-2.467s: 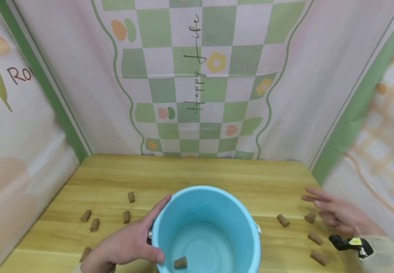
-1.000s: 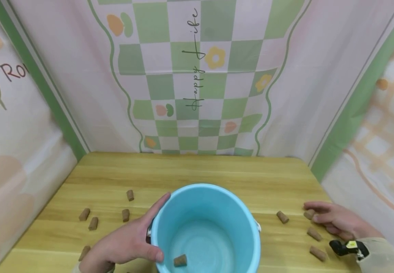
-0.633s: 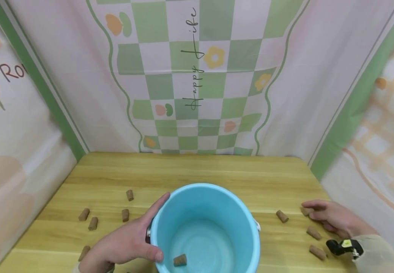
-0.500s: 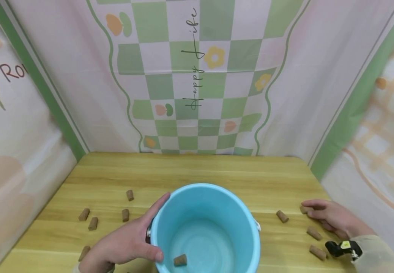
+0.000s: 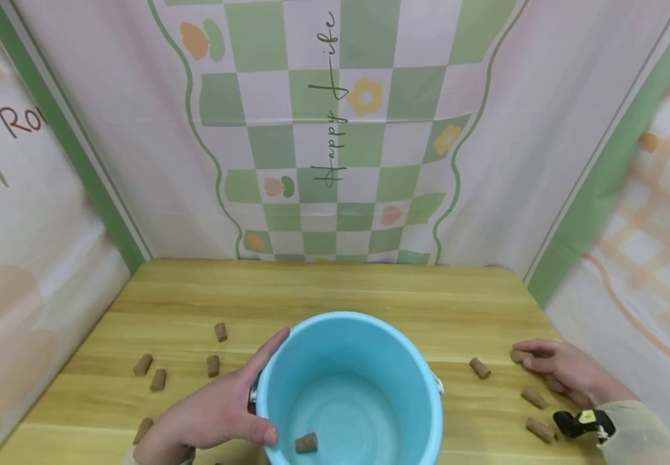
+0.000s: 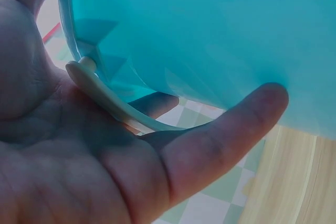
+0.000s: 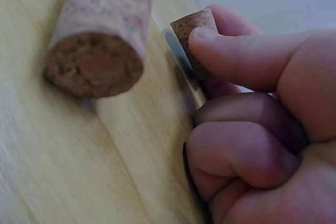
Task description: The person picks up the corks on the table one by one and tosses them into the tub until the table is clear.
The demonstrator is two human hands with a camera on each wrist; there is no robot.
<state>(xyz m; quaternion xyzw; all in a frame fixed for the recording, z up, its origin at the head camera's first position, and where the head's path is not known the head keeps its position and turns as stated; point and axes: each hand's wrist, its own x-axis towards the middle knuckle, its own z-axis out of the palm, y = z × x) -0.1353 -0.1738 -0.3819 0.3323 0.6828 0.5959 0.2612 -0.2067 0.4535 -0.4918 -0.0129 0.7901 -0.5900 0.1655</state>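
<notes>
A light blue bucket (image 5: 346,349) stands at the table's near middle, with one cork (image 5: 306,443) lying on its bottom. My left hand (image 5: 219,413) grips the bucket's left side, the thumb hooked on the rim. In the left wrist view, the fingers lie along the bucket's outer wall (image 6: 210,30), beside its pale handle (image 6: 105,93). At the right, my right hand (image 5: 573,374) pinches a brown cork (image 5: 518,356) between thumb and forefinger. The right wrist view shows this held cork (image 7: 191,22) close to the tabletop, the other fingers curled under.
Between bucket and right hand lies a loose cork (image 5: 479,368). Two more corks, one upper (image 5: 534,396) and one lower (image 5: 541,429), lie near the right wrist. Several corks (image 5: 213,365) are scattered left on the wooden table (image 5: 335,284). Printed curtains (image 5: 335,129) surround it.
From hovering with spread fingers, my right hand has come down and now pinches the cork, which has shifted slightly left and away from me. The left hand keeps its grip on the bucket.
</notes>
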